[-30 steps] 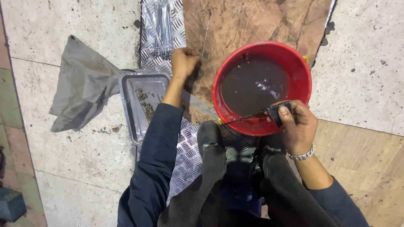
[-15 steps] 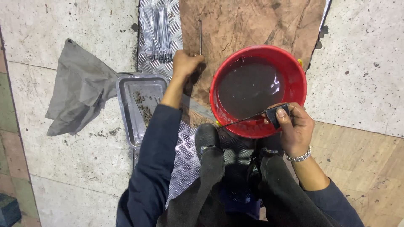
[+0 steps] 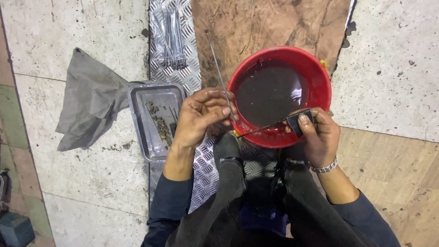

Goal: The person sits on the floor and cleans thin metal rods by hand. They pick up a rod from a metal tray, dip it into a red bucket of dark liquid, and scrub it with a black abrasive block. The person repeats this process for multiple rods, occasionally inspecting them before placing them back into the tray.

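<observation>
You are crouched over a floor (image 3: 68, 192) of speckled stone slabs, with a strip of ribbed metal tread plate (image 3: 201, 178) running under your hands and a worn brown board (image 3: 270, 23) beyond them. Your left hand (image 3: 201, 114) pinches a thin, straight metal rod (image 3: 217, 68) whose free end points away from you over the board. Your right hand (image 3: 318, 132) is closed on a small dark pad (image 3: 299, 122), wrapped round a second thin rod (image 3: 260, 130) that lies across the near rim of a round red plastic bucket (image 3: 320, 75) full of dark liquid, between your hands. Left of your left hand sits a shallow steel tray (image 3: 137, 114) holding gritty debris, beside a crumpled grey cloth (image 3: 89, 100). Beyond it lies a bundle of similar rods (image 3: 171, 39).
</observation>
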